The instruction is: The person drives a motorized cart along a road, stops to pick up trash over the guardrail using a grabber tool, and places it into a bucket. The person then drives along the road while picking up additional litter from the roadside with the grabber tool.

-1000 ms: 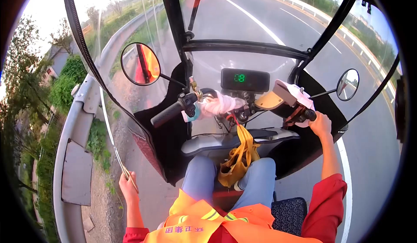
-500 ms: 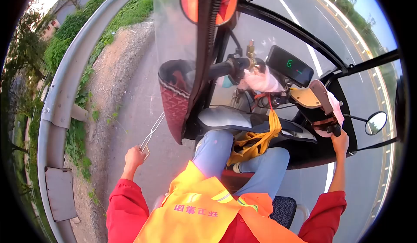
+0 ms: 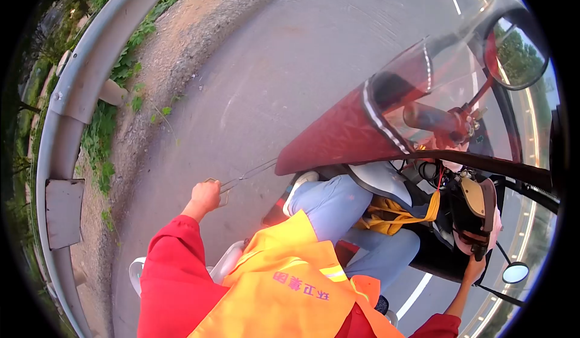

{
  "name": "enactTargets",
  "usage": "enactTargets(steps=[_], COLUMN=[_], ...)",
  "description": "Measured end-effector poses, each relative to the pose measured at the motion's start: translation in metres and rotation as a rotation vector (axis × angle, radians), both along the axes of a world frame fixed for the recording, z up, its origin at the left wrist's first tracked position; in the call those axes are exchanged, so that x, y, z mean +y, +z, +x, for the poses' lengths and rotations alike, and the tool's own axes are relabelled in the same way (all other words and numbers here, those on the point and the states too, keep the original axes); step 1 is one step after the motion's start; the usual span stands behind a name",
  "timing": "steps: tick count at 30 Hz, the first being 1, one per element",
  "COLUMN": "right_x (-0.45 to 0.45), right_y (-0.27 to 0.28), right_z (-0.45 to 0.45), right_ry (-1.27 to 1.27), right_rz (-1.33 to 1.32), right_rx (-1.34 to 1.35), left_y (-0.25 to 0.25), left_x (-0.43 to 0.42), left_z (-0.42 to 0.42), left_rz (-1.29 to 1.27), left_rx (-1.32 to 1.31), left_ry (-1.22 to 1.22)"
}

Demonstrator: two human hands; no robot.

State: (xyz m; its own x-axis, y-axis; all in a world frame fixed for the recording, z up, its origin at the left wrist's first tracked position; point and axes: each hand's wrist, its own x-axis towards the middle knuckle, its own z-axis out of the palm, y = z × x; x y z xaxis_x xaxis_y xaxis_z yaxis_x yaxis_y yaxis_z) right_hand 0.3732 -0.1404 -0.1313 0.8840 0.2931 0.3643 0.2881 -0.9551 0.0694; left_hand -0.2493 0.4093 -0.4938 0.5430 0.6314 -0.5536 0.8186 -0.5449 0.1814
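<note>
My left hand is out over the road on the left, closed around the handle of long metal tongs. The tongs point right, and their far end is hidden behind the dark red wind cover of the vehicle. At the lower right, my right hand is wrapped round the right handlebar grip. Just above that hand hangs a tan and brown visor-like piece with pink cloth. A yellow strap bag lies near my knees.
A metal guardrail curves along the left, with a gravel verge and green plants beside it. Grey road stretches ahead. Round mirrors stick out on the right. A clear windshield rises at the upper right.
My view has swung left and down, so the vehicle's front appears further right. The left hand still grips the tongs, and the right hand stays on the grip.
</note>
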Motion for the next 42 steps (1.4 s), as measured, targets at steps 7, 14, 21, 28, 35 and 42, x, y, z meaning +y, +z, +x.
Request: enactTargets(steps=[7,14,21,28,35,42], right_x=[-0.011,-0.028,-0.038,-0.050,-0.074,-0.072], right_y=[-0.009,-0.021,-0.022,-0.050,-0.054,-0.063], right_z=[0.010,0.024,0.014,0.028,0.070,0.064], right_ry=[0.035,-0.101,0.004,0.027,-0.201,-0.228], right_rz=[-0.065,-0.133,-0.113,0.197,0.306,0.510], right_rx=[-0.005,-0.127,-0.167,0.020,0.175,0.270], left_y=[-0.016,-0.021,-0.003,-0.018,0.004,0.005], left_x=[-0.028,-0.037,-0.050,-0.068,-0.061,-0.046], left_z=[-0.014,-0.007,-0.023,-0.029,0.060,0.100], left_rz=[-0.032,-0.045,-0.129,-0.057,-0.061,-0.246], left_rx=[-0.034,-0.110,-0.044,-0.007,0.085,0.193], left_ry=[0.058,0.091,0.161,0.035,-0.028,0.091])
